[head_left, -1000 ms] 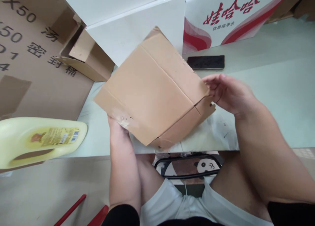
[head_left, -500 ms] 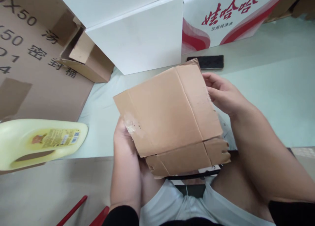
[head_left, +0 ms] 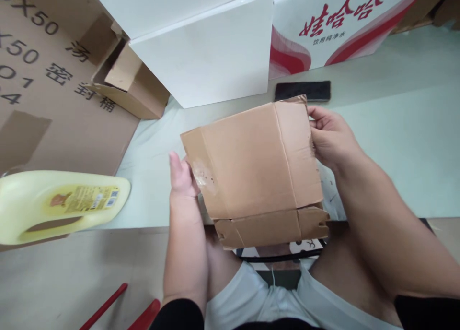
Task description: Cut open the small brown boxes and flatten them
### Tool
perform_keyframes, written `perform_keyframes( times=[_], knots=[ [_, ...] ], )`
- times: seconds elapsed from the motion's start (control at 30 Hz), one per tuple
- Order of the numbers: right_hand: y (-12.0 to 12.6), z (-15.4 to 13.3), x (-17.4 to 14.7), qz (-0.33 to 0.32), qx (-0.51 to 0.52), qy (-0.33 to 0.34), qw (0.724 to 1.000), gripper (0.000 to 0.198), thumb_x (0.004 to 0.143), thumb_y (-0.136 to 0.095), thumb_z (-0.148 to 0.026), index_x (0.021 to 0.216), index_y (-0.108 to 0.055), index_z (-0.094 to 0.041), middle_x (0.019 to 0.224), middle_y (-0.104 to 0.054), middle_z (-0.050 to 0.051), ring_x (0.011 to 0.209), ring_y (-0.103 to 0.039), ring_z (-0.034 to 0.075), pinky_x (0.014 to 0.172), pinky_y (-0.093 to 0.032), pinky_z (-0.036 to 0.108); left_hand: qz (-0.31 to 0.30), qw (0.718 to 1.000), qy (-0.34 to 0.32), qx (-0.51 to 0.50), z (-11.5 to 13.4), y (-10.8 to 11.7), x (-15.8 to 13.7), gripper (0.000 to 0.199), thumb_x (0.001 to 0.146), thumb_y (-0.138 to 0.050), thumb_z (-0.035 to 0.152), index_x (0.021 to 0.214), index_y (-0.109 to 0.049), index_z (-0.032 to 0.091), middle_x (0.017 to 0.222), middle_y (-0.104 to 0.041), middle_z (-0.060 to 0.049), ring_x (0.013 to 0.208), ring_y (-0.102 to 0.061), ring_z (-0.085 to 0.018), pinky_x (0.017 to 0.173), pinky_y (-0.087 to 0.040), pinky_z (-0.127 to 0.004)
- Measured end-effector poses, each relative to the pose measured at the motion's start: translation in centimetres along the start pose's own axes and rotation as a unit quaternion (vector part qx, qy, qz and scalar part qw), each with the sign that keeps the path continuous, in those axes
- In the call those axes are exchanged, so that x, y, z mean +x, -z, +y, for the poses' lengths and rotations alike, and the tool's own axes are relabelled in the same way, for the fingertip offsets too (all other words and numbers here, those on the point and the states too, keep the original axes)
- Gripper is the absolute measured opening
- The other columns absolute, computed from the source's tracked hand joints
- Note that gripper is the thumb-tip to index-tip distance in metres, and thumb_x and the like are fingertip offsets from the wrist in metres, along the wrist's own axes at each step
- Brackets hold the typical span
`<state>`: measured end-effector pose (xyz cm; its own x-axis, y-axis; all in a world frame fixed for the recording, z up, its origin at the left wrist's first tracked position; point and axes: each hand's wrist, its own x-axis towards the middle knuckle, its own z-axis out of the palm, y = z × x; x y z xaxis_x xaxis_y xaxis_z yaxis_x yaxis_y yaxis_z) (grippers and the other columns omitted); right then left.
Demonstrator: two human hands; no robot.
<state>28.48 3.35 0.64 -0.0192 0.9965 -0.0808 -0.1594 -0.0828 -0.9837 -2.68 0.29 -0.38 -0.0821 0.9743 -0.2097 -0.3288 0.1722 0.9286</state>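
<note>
A flattened brown cardboard box (head_left: 247, 162) is tilted between my hands above the table's front edge. It has creased flaps, a ragged lower strip and clear tape near its left side. My left hand (head_left: 182, 176) supports it at the left edge, thumb sticking up off the cardboard and the other fingers mostly hidden behind it. At the upper right edge, my right hand (head_left: 328, 135) is closed on the board, with some fingertips out of sight behind it.
A black phone (head_left: 303, 91) lies behind the cardboard. White boxes (head_left: 208, 61) stand at the back, one with red lettering. To the left are a large carton (head_left: 72, 128), a small open box (head_left: 140, 88) and a pale yellow jug (head_left: 64, 203) at the table edge.
The cardboard has shifted slightly right and turned a little. My left hand has moved up, and its thumb now shows raised beside the board. My right hand stays at the right edge.
</note>
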Motion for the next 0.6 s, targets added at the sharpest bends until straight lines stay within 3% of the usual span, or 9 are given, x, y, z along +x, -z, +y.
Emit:
perform_keyframes(
  times=[0.07,0.13,0.27,0.4,0.5,0.6],
  knots=[
    [0.1,0.0,0.1,0.021,-0.024,0.000,0.999,0.035,0.070,-0.089,-0.040,0.094,-0.068,-0.025,0.062,-0.061,-0.005,0.050,-0.049,0.009,0.046,-0.035,0.024,-0.012,1.000,-0.028,0.007,-0.2,0.1,0.0,0.061,0.059,-0.094,0.061,0.098,-0.077,0.018,0.095,-0.082,-0.013,0.113,-0.076,-0.038,0.096,-0.065,-0.046],
    [0.4,-0.1,0.2,0.035,-0.029,-0.025,0.999,0.029,0.075,-0.084,-0.039,0.095,-0.069,-0.024,0.063,-0.061,-0.004,0.049,-0.050,0.009,0.046,-0.036,0.023,0.018,0.998,-0.067,-0.006,-0.1,0.2,0.3,0.052,0.064,-0.096,0.046,0.102,-0.076,0.017,0.099,-0.082,-0.012,0.112,-0.077,-0.035,0.101,-0.063,-0.043],
    [1.5,-0.7,0.1,-0.018,0.059,-0.104,0.993,0.043,0.070,-0.085,-0.059,0.092,-0.071,-0.024,0.070,-0.067,-0.001,0.053,-0.057,0.011,0.049,-0.045,0.025,0.138,0.981,-0.100,-0.097,0.7,0.3,1.5,0.030,0.102,-0.060,0.038,0.118,-0.073,0.016,0.115,-0.081,-0.011,0.120,-0.074,-0.023,0.108,-0.058,-0.034],
    [1.4,-1.2,-0.5,-0.119,0.156,-0.110,0.974,0.061,0.059,-0.086,-0.075,0.098,-0.072,-0.029,0.092,-0.077,-0.001,0.074,-0.073,0.019,0.064,-0.060,0.034,0.237,0.950,-0.092,-0.183,1.5,-0.3,2.2,0.045,0.112,-0.034,0.040,0.129,-0.068,0.015,0.123,-0.079,-0.011,0.131,-0.068,-0.018,0.116,-0.051,-0.033],
    [0.1,-0.6,-1.0,-0.160,0.155,-0.089,0.971,0.063,0.060,-0.093,-0.061,0.112,-0.071,-0.033,0.108,-0.078,-0.001,0.090,-0.075,0.020,0.076,-0.063,0.036,0.234,0.948,-0.066,-0.204,1.3,-1.6,2.1,0.047,0.112,-0.034,0.043,0.133,-0.066,0.016,0.124,-0.079,-0.010,0.128,-0.069,-0.018,0.115,-0.051,-0.032],
    [-1.3,0.5,-1.5,-0.147,0.109,-0.099,0.978,0.065,0.059,-0.096,-0.047,0.116,-0.072,-0.028,0.119,-0.078,0.005,0.108,-0.074,0.025,0.096,-0.062,0.043,0.208,0.959,-0.054,-0.184,0.6,-2.9,1.8,0.047,0.111,-0.037,0.044,0.132,-0.067,0.016,0.119,-0.080,-0.010,0.118,-0.074,-0.019,0.108,-0.055,-0.031]
  ],
)
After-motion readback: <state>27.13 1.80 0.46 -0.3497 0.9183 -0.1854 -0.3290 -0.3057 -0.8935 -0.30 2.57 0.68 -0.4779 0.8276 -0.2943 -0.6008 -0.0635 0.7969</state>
